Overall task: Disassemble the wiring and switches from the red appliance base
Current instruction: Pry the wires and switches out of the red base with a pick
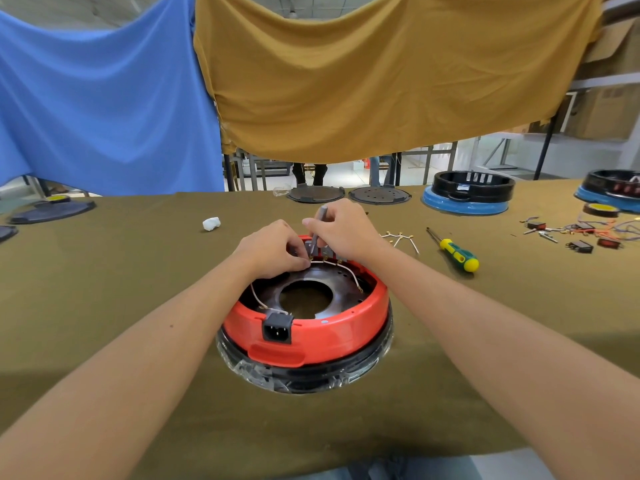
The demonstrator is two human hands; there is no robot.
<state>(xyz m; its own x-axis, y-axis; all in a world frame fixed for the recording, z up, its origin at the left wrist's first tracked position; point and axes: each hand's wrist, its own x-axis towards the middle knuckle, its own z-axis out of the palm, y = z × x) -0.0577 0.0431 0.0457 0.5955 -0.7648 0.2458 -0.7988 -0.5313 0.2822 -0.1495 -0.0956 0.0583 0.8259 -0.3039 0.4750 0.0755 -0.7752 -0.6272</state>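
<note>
An olive-covered bench (pixel 104 289) under blue and mustard drapes carries the red appliance base (pixel 311 327), power socket toward the person. At its far rim the left hand (pixel 273 247) pinches a white wire (pixel 332 263) by the switches (pixel 323 251). The right hand (pixel 341 230), just beside it, grips a thin grey tool (pixel 317 233), standing nearly upright, tip down into those switches.

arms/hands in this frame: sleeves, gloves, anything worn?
Both forearms are bare up to the frame edge: no sleeves in view. The left hand and right hand have no gloves, and no rings, watch or wristband show.
</note>
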